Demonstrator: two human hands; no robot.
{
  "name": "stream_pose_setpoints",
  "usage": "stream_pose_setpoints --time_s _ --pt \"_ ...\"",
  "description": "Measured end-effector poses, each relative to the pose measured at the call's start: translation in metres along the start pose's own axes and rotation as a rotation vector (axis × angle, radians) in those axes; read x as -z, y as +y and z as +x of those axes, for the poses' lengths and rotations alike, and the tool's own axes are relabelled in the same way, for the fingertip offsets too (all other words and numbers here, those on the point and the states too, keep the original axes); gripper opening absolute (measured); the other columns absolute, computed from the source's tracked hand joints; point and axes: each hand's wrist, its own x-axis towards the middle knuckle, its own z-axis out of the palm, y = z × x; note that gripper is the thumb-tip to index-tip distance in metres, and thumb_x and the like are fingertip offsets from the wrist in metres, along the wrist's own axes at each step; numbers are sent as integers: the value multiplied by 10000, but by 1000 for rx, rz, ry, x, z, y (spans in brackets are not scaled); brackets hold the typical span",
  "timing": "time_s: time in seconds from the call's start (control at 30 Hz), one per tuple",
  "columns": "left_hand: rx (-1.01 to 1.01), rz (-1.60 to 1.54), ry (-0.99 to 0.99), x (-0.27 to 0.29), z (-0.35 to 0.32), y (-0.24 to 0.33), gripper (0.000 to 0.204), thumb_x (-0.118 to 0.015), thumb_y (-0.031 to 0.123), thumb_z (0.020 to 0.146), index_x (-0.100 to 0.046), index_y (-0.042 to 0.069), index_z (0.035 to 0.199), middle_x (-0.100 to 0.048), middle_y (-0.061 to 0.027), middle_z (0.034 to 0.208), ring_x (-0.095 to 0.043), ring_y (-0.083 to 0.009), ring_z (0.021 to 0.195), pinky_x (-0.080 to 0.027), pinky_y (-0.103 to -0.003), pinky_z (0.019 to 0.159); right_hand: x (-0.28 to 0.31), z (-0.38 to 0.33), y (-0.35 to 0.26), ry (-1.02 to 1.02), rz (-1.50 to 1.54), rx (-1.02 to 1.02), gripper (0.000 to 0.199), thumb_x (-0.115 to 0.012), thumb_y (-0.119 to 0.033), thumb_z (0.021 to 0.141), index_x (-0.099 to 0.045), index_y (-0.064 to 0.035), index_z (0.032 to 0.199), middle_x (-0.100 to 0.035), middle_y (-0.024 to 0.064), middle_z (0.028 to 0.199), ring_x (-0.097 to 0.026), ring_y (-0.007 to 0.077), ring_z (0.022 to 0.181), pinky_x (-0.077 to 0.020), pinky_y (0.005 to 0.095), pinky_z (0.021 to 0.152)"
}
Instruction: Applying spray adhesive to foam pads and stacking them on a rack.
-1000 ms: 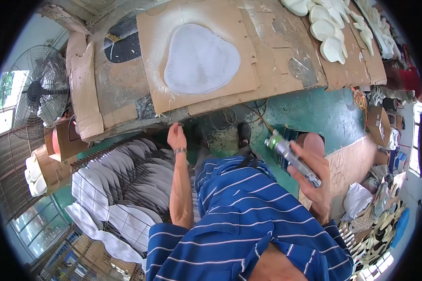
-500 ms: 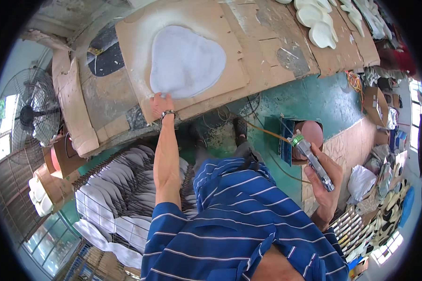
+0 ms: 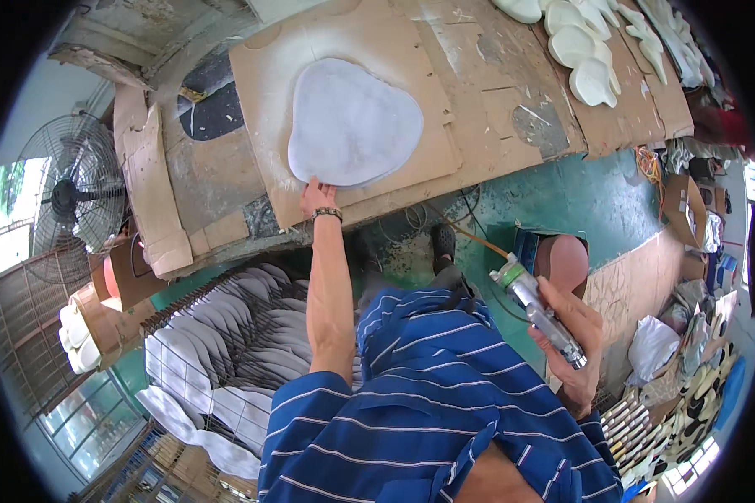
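A flat, rounded whitish pad (image 3: 356, 121) lies on a cardboard sheet (image 3: 256, 75) atop the workbench. At its near left edge, the fingers of my left hand (image 3: 319, 199) are bent and grip the rim; the thumb side is partly hidden. My right hand (image 3: 575, 335) is wrapped round a metal spray gun (image 3: 538, 310) with a green ring at one end. It is held to the right of my body, away from the bench, and a brown hose (image 3: 478, 239) runs to it. Pale overspray marks the cardboard around the pad.
Left of me stands a wire rack (image 3: 218, 360) filled with similar pads, and beyond it a large fan (image 3: 67, 193). Cream moulded pieces (image 3: 583, 50) sit on the bench's far right. A box with a pinkish round piece (image 3: 562, 260) is on the green floor. Bags and stacked goods lie at right.
The whole view has shifted slightly. My right hand has brought the spray gun a little left and nearer to my body. My left hand stays at the pad's near edge.
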Motion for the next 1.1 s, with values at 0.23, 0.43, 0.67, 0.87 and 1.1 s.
stream_pose_setpoints --time_s 0.23,0.43,0.67,0.87,1.1 --pt "69 -7 -15 -11 -19 -13 394 -589 213 1021 -530 21 1360 -639 -182 1300 -661 -319 1121 -552 -477 923 -2 17 4 -33 -13 109 566 -778 -53 799 -646 35 1342 -716 162 973 -694 219 830 -515 299 739" --pt "10 108 -86 -39 -15 6 319 -602 70 885 -605 18 1199 -670 -157 1111 -656 -308 1043 -551 -524 884 -9 19 2 95 -28 160 492 -777 -99 894 -641 40 1346 -731 151 1002 -705 197 905 -532 281 771" --pt "-78 -612 -594 -115 -168 160 662 -531 75 718 -531 -47 1369 -608 -196 1359 -581 -400 1246 -466 -576 1071 -21 13 26 47 136 -40 531 -773 -39 863 -627 29 1369 -721 102 920 -671 185 840 -522 294 748" --pt "-357 -828 -624 -43 -298 212 653 -539 93 740 -540 -22 1383 -637 -156 1335 -614 -370 1221 -486 -538 1059 -42 19 57 -98 120 -54 510 -750 -78 877 -638 22 1365 -708 35 899 -608 104 810 -467 242 734" --pt "-713 -1001 -551 101 -440 201 624 -532 78 766 -535 -3 1384 -647 -141 1316 -618 -350 1216 -472 -526 1077 -76 50 78 -604 -47 143 426 -698 -64 911 -641 29 1323 -649 13 907 -545 98 796 -449 240 730"
